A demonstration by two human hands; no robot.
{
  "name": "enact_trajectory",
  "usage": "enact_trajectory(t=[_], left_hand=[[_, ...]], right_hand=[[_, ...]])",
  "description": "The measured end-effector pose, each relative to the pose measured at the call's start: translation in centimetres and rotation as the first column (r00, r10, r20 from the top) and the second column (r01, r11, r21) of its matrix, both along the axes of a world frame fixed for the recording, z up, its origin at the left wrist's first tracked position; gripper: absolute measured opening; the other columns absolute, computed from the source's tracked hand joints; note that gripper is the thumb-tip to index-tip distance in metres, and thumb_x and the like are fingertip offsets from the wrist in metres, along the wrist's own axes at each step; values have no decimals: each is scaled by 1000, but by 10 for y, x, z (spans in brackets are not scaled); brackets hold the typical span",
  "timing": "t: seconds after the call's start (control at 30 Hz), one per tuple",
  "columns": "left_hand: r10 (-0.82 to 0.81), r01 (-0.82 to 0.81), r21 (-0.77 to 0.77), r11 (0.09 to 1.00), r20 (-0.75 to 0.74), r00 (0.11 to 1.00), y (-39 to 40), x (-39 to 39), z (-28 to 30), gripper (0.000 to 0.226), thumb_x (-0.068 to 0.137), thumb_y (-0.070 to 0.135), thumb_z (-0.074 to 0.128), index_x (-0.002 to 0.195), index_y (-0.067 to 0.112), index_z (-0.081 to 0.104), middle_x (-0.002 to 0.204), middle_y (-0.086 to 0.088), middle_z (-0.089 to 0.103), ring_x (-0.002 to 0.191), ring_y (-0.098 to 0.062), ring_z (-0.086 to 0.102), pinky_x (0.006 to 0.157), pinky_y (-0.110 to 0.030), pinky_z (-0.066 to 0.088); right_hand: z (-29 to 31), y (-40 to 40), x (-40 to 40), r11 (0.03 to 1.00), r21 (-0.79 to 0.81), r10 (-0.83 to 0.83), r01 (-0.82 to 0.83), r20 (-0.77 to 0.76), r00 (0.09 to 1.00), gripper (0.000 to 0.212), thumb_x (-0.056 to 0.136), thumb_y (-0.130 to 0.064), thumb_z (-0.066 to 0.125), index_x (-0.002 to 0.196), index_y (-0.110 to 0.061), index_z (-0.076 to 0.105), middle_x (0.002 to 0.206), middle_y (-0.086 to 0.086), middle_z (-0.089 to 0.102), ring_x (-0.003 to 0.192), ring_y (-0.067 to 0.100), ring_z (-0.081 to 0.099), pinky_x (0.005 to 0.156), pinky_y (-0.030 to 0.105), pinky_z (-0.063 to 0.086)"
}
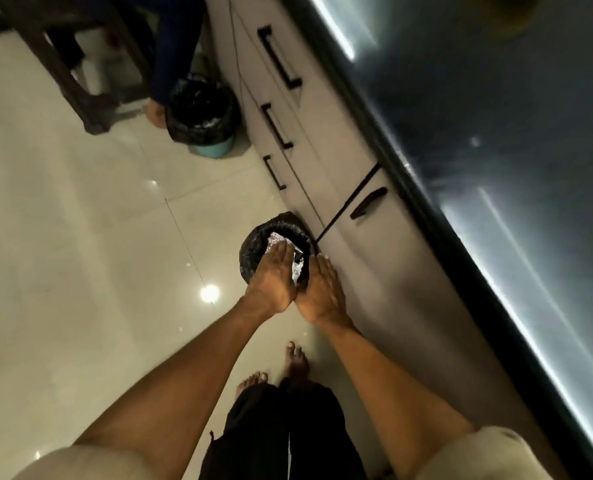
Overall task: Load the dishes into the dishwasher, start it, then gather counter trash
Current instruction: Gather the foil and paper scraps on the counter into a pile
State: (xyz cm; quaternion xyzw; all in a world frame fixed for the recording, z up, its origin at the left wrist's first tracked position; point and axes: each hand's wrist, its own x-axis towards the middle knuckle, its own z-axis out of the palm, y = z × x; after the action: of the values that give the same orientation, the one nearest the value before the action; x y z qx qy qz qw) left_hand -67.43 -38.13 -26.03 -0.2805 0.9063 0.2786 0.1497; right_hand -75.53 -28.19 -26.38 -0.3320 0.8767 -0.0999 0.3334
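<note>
Here, a person's left hand (273,278) and right hand (319,289), both flat with fingers straight, press crumpled foil (290,258) down into a small bin lined with a black bag (253,251), beside the pale cabinet drawers (322,161) on the tiled floor (80,220).

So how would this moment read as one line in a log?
stage: gathering trash | left hand: pressing foil trash into near bin | right hand: open at bin rim | second bin: farther along cabinets
</note>
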Motion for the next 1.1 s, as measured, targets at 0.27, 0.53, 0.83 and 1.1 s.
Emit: enact_trajectory(t=[0.27,0.53,0.83,1.1], left_hand=[[-422,401,-220,889,-57,905,90,14,176,81,95,22,46,159,5,0,168,-13,-5,155,-24,-8,121,-32,-12],[-757,703,-307,642,-107,645,183,16,231,76,99,28,38,159,7,-3,167,-13,-8,155,-26,-8,124,-36,-10],[-933,874,-365,321,-281,225,321,-28,261,71,91,20,49,157,7,24,164,-13,22,153,-23,15,123,-42,24],[-965,918,-394,49,-255,-58,481,-69,274,65,99,31,23,160,14,6,167,-5,2,155,-16,-4,127,-38,5]], right_hand=[[173,104,49,997,-74,-35,17,-251,967,83,95,-38,44,161,-7,3,169,14,6,157,24,2,126,35,-6],[240,220,91,920,-138,-391,366,-347,853,78,93,-48,17,162,-14,4,170,6,-2,155,17,-11,126,37,-7],[261,358,114,726,-315,-684,611,-413,601,68,98,-36,32,161,-14,18,168,1,10,156,13,5,126,34,5],[263,496,103,474,-408,-857,780,-417,303,71,95,-28,40,161,-12,21,168,1,15,156,11,6,127,35,8]])
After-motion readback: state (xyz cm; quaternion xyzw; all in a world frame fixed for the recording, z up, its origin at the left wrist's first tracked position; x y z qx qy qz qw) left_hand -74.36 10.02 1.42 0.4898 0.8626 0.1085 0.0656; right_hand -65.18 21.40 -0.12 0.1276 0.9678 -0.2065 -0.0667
